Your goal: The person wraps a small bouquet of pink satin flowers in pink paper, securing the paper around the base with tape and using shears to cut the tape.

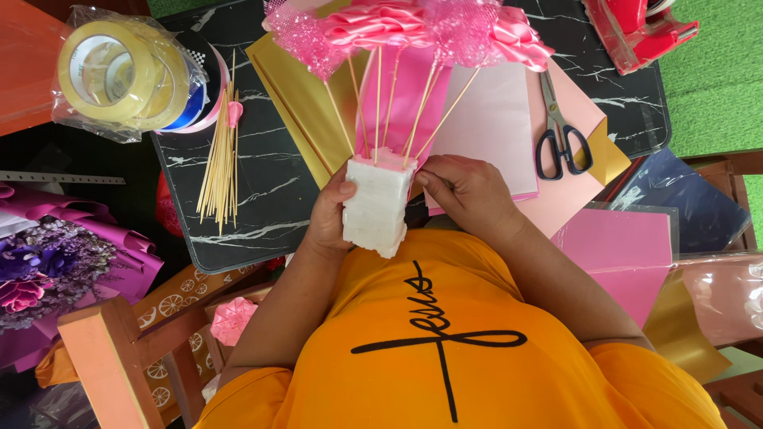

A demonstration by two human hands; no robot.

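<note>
Left hand wraps the left side of a white foam block, thumb on the front face, fingers hidden behind it, so a closed grasp that holds the block upright and steady just above the near edge of the black marble-pattern table. Right hand sits at the block's top right corner, fingertips pinched together at the base of one wooden skewer; whether it truly clamps the stick or only presses against the foam I cannot tell.

Skewers fan up and away from the block's top, carrying pink ribbon flowers and pink netting, so the block serves as the base and needs bracing, likely why one hand clamps while the other works at the sticks.

Both forearms come in bent from the orange shirt, wrists roughly level, the block held close to the chest.

Left of the block: a loose bundle of bamboo sticks, farther left bagged tape rolls. Right of the block: pink paper sheets, then black-handled scissors. Gold paper lies behind the block.
</note>
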